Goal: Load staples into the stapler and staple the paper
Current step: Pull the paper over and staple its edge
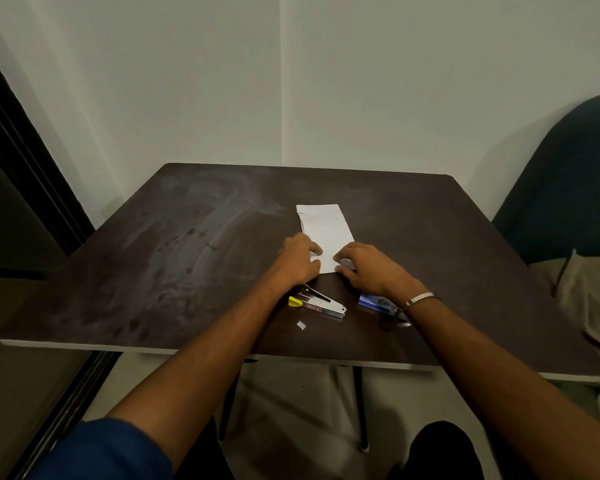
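Pressing paper (326,230) flat on counter (187,237): left hand (300,259), right hand (368,268) apparently pinching its near edge, aligning sheets; stapler (321,304) lying unheld nearby.

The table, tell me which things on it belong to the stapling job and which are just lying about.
For the job: paper, stapler, staple strip, blue staple box.
Lying about: dark chair, tan cloth.
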